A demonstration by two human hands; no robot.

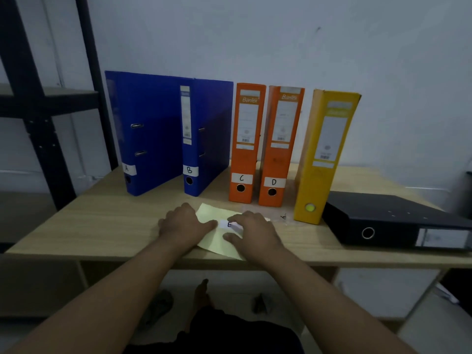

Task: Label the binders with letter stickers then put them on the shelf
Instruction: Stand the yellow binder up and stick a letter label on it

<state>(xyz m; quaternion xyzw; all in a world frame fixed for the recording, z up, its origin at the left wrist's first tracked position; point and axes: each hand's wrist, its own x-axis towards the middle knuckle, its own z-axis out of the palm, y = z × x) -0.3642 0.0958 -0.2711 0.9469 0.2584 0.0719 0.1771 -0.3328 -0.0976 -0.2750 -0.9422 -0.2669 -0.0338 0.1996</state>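
Two bare forearms reach forward from the bottom of the view over the front edge of a light wood surface (pixel 102 226). Near that edge lies a pale yellow sheet of sticker backing paper (pixel 219 245), and both hands rest on it, close together but not touching.

The left hand (pixel 182 223) lies flat on the sheet's left part, fingers straight, with one fingertip at the left end of a small white sticker marked E (pixel 229 224). That sticker sits in the middle of the sheet. The right hand (pixel 252 228) covers the sheet's right part, with its forefinger on the sticker's right end and its thumb lower on the paper. Whether it is pinching the sticker cannot be made out.

Behind the sheet, five lever-arch binders stand upright in a row. Far-left of it is a blue binder labelled A (pixel 150 139), and next to that a blue binder labelled B (pixel 207 139). Straight behind the sheet stand an orange binder labelled C (pixel 245 149) and an orange binder labelled D (pixel 278 154). To the sheet's right stands a yellow binder (pixel 321 162), which has no letter label. Further right of it, a black binder (pixel 398 221) lies flat, also unlabelled.

Far left of the sheet, beyond the surface, stands a black metal shelf (pixel 38 103). A pale wall (pixel 306 47) runs behind everything.
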